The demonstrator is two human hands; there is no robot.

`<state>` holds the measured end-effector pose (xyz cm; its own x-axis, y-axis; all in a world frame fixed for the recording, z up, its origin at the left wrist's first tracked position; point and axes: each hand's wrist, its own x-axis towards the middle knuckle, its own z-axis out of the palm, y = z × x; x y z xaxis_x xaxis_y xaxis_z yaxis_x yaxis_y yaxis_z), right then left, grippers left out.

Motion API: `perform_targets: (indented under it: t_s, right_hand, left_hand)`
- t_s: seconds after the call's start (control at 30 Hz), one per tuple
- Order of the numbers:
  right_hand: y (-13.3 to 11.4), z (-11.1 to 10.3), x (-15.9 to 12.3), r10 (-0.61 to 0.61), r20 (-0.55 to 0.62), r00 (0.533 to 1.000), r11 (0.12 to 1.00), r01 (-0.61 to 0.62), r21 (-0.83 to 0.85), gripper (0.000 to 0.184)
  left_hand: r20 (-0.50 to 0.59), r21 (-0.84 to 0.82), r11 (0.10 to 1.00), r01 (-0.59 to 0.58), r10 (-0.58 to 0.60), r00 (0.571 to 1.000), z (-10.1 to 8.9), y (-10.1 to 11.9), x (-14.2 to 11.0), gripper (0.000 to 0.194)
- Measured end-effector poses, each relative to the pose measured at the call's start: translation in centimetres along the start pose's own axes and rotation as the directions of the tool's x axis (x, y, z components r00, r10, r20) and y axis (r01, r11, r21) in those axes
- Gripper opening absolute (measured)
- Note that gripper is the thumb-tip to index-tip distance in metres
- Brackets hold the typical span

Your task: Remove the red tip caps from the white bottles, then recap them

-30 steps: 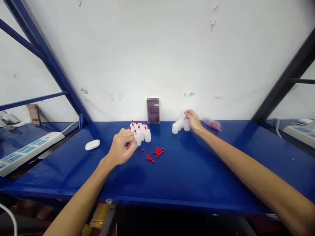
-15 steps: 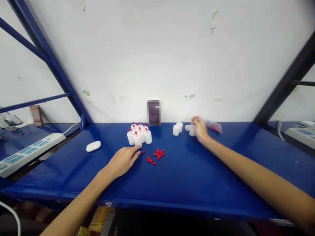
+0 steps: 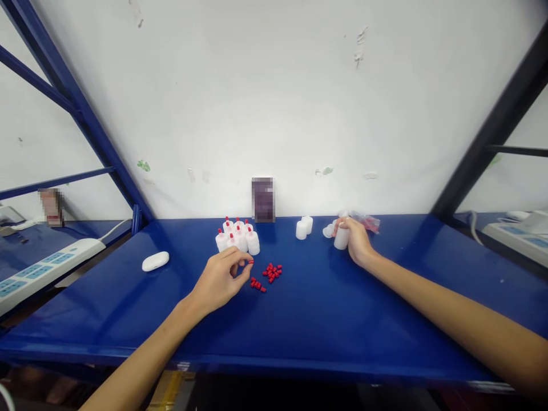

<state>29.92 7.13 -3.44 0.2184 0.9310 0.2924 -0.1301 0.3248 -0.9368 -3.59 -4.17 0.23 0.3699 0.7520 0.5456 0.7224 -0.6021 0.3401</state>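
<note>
Between thumb and forefinger, my left hand (image 3: 220, 278) pinches one small red cap (image 3: 251, 262). My right hand (image 3: 356, 238) is wrapped round a white plastic bottle (image 3: 341, 238), which is held upright; its top is partly hidden by my fingers. Several white bottles with red tips (image 3: 253, 242) stand in a cluster just behind my left hand. Loose red caps (image 3: 272, 272) lie in a small heap on the blue table (image 3: 299, 325), to the right of that hand. Another white bottle (image 3: 329, 230) lies on its side, left of my right hand.
Two white bottles (image 3: 301, 229) stand mid-table towards the back. A clear bag with red pieces (image 3: 370, 223) lies behind my right hand. The white oval case (image 3: 156, 261) is at the left, and a dark pixelated object (image 3: 262, 200) leans on the wall.
My left hand has closed on the single red cap that lay by its fingertips. My right hand has taken hold of a bottle and drawn it slightly nearer. The view has shifted a little.
</note>
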Motion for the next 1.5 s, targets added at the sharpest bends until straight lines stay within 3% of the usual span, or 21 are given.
perform_targets:
  t_s: [0.1,0.2,0.27,0.37,0.47,0.6,0.73,0.87,1.07,1.23,1.5]
  right_hand:
    - [-0.8,-1.1,-1.5,0.058,0.076,0.995,0.998,-0.06,0.023,0.008]
    - [-1.4,-2.7,-2.5,0.088,0.088,0.992,0.996,-0.09,0.021,0.006]
    - [-1.5,-3.8,-2.6,0.075,0.028,0.997,0.996,-0.073,-0.054,0.006]
    - [-1.6,-5.1,-1.9,0.028,-0.087,0.996,0.953,-0.053,-0.298,0.023]
    - [-1.7,-5.7,-0.4,-0.015,-0.091,0.996,0.813,-0.041,-0.581,0.029]
    - [-2.1,-5.6,1.6,0.003,0.002,1.0,0.517,0.0,-0.856,0.035]
    - [-1.8,-4.9,3.3,-0.002,0.078,0.997,0.351,0.073,-0.934,0.039]
    - [-0.8,-4.5,5.6,0.007,0.062,0.998,0.236,0.058,-0.97,0.053]
    - [-0.3,-4.6,8.5,0.113,0.059,0.992,0.315,0.021,-0.949,0.053]
    - [-0.6,-3.5,8.0,0.176,0.075,0.982,0.453,-0.013,-0.891,0.05]
    - [-1.2,-2.4,5.0,0.049,0.005,0.999,0.693,-0.031,-0.72,0.044]
  left_hand:
    - [-0.171,-0.054,0.989,-0.138,0.127,0.977,0.0,1.7,1.5,0.009]
    - [-0.241,-0.056,0.969,-0.24,0.22,0.945,0.4,2.7,3.1,0.008]
    - [-0.252,-0.082,0.951,-0.298,0.269,0.929,1.1,2.8,4.1,0.009]
    - [-0.248,-0.098,0.924,-0.369,0.337,0.908,2.4,2.6,5.5,0.012]
    - [-0.216,0.005,0.915,-0.403,0.394,0.893,3.4,2.4,6.4,0.01]
    - [-0.207,0.129,0.914,-0.385,0.405,0.891,4.2,2.2,6.4,0.008]
    - [-0.178,0.142,0.899,-0.414,0.435,0.883,4.5,1.8,5.5,0.009]
    - [-0.144,0.148,0.892,-0.427,0.447,0.883,4.5,1.6,5.0,0.01]
    - [-0.153,0.086,0.915,-0.393,0.402,0.903,4.4,1.5,5.0,0.011]
    - [-0.158,0.055,0.913,-0.403,0.407,0.9,4.4,1.5,4.8,0.011]
    - [-0.151,0.054,0.915,-0.399,0.402,0.903,4.4,1.6,4.7,0.011]
